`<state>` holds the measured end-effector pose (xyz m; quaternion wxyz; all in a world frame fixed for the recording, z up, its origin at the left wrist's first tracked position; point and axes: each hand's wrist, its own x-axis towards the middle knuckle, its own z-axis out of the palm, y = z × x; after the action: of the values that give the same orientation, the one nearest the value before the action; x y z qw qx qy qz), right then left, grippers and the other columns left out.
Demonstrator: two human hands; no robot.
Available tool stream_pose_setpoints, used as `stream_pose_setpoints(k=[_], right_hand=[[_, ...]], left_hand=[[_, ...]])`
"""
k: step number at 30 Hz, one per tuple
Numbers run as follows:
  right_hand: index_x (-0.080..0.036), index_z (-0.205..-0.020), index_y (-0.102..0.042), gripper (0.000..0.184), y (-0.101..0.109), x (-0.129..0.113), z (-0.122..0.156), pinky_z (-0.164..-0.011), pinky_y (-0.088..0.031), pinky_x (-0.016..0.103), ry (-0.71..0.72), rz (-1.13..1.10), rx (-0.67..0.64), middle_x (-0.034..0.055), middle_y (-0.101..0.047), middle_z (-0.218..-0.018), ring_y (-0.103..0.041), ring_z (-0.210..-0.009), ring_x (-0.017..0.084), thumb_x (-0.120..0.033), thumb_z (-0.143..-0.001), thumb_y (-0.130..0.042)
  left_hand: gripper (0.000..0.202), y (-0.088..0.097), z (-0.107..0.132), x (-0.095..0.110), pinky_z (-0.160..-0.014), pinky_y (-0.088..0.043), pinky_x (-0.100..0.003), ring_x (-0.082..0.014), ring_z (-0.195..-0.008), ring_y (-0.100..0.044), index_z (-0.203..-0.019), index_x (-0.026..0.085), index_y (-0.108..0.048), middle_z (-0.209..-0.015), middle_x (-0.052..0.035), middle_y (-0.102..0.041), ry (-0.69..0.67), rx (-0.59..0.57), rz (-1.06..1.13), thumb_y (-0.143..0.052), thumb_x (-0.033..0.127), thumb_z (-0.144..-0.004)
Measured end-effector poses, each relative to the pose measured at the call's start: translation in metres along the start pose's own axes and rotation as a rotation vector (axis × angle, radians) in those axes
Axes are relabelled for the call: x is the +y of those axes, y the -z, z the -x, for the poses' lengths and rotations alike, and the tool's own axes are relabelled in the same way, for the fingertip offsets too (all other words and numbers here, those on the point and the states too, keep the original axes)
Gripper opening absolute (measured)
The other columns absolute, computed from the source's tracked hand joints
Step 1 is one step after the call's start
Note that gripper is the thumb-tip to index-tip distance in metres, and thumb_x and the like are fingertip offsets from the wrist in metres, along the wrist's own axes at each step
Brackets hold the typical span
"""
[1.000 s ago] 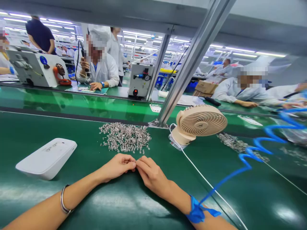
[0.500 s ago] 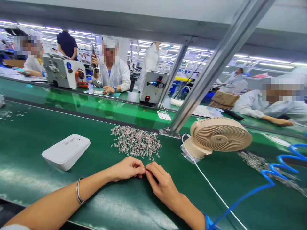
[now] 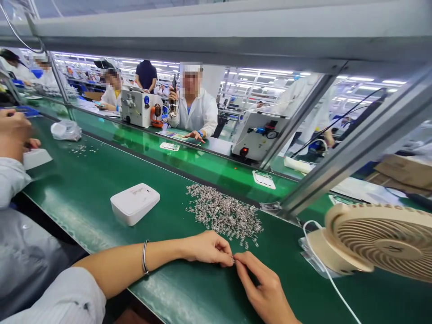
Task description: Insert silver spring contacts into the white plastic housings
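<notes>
My left hand [image 3: 207,249] and my right hand [image 3: 265,290] rest on the green mat [image 3: 189,292], fingertips pinched together on a tiny metal part I can barely see. A metal bangle [image 3: 145,257] sits on my left wrist. Just beyond the fingertips lies a heap of several small silver parts [image 3: 224,213]. A white box-shaped device [image 3: 135,203] lies to the left of the heap.
A beige desk fan [image 3: 378,240] with a white cable [image 3: 332,281] stands at right. A slanted metal post [image 3: 354,153] rises behind it. Another person's sleeve [image 3: 11,177] and hand [image 3: 13,130] are at left. Workers in white coats sit across the green conveyor [image 3: 151,148].
The view has swung left, so hands, heap and fan shifted right in frame. A neighbouring person has come into view. My fingers stay pinched together.
</notes>
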<state>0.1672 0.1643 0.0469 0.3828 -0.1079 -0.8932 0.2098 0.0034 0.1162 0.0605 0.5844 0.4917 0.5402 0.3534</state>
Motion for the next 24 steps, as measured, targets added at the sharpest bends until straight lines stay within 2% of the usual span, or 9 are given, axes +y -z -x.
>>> stream_pose_setpoints(k=[6,13,19,24], right_hand=[[-0.017,-0.086,-0.057,0.011,0.0016,-0.0031,-0.0004,-0.052,-0.044,0.017,-0.007,-0.017,-0.003,-0.0003,-0.053,-0.066,-0.054,-0.056,0.009,-0.014,-0.088,-0.046],[-0.018,-0.081,-0.056,0.014,0.0036,-0.0045,-0.0015,-0.049,-0.043,0.018,0.020,0.023,-0.051,-0.0006,-0.054,-0.063,-0.053,-0.053,0.009,-0.015,-0.088,-0.044],[-0.018,-0.077,-0.054,0.017,0.0037,-0.0045,-0.0016,-0.046,-0.042,0.017,0.062,0.124,0.014,-0.0012,-0.053,-0.059,-0.052,-0.050,0.009,-0.018,-0.089,-0.043],[-0.018,-0.072,-0.052,0.019,0.0033,-0.0053,0.0002,-0.047,-0.041,0.017,0.019,0.153,0.040,-0.0019,-0.050,-0.059,-0.050,-0.049,0.008,-0.018,-0.089,-0.044]], left_hand=[[0.007,0.0005,0.0017,-0.0009,-0.048,-0.029,-0.020,-0.0051,-0.048,-0.037,-0.066,0.014,-0.056,-0.051,0.0086,-0.045,-0.014,0.006,-0.074,-0.063,0.014,-0.068],[0.007,-0.0017,0.0024,-0.0040,-0.049,-0.029,-0.019,-0.0054,-0.051,-0.039,-0.064,0.016,-0.057,-0.051,0.0085,-0.046,-0.049,0.035,-0.107,-0.064,0.019,-0.064],[0.021,-0.0034,0.0029,-0.0043,-0.049,-0.029,-0.020,-0.0053,-0.050,-0.037,-0.065,0.015,-0.055,-0.051,0.0081,-0.044,-0.065,0.044,-0.050,-0.070,0.029,-0.062],[0.017,-0.0067,0.0009,-0.0051,-0.055,-0.035,-0.019,-0.0058,-0.056,-0.043,-0.072,0.014,-0.059,-0.061,0.0058,-0.050,-0.084,0.063,-0.003,-0.068,0.027,-0.065]])
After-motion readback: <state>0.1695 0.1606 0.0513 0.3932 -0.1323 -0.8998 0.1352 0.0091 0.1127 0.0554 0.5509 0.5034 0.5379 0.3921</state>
